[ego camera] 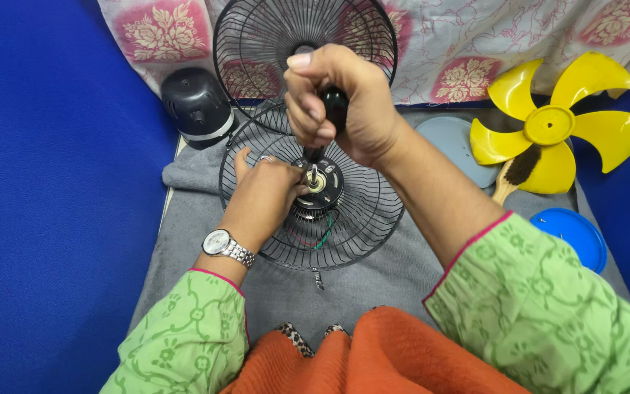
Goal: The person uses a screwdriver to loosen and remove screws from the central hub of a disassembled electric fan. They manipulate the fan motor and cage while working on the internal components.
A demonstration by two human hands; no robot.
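Note:
A black wire fan guard (359, 219) lies flat on a grey cloth (373, 281), with the fan motor hub (320, 182) and its metal shaft at its centre. My right hand (344, 98) is closed around the black handle of a screwdriver (334, 106) held upright, its tip down at the hub. My left hand (265, 191), with a silver wristwatch on the wrist, grips the left side of the motor hub through the guard. Red, green and black wires (315, 237) show beneath the hub.
A second black wire guard (257, 44) leans upright at the back against a floral cloth. A black motor cover (195, 106) sits at back left. At right lie a yellow fan blade (552, 124), a wooden brush (515, 171), a grey disc (453, 142) and a blue lid (574, 233).

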